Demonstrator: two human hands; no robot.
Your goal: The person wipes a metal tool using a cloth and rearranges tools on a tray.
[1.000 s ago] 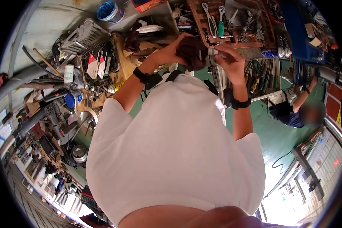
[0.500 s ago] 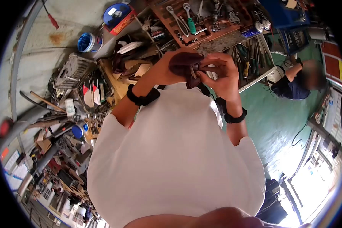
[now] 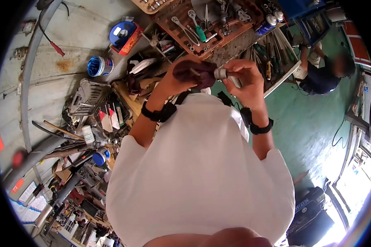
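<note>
My left hand (image 3: pixel 178 78) is wrapped round a dark maroon cloth (image 3: pixel 196 74) in front of my chest. A small round metal part (image 3: pixel 221 73) pokes out at the right side of the cloth. My right hand (image 3: pixel 246 80) pinches this metal part between thumb and fingers. How far the part reaches inside the cloth is hidden. Just beyond my hands lies an open brown tool tray (image 3: pixel 218 41) with ratchets, a green-handled tool (image 3: pixel 200 33), scissors and sockets.
Long-handled tools fill a shelf (image 3: pixel 282 78) at the right. A co-worker in dark clothes (image 3: pixel 319 78) is further right. Two spray cans (image 3: pixel 266 24) stand beside the tray. A blue bucket (image 3: pixel 99 66), a grey crate (image 3: pixel 86 99) and a cluttered wooden bench are at the left.
The view has shifted. The metal part now shows more clearly between the cloth and my right fingers. Both hands remain close together, and the co-worker's arms have moved.
</note>
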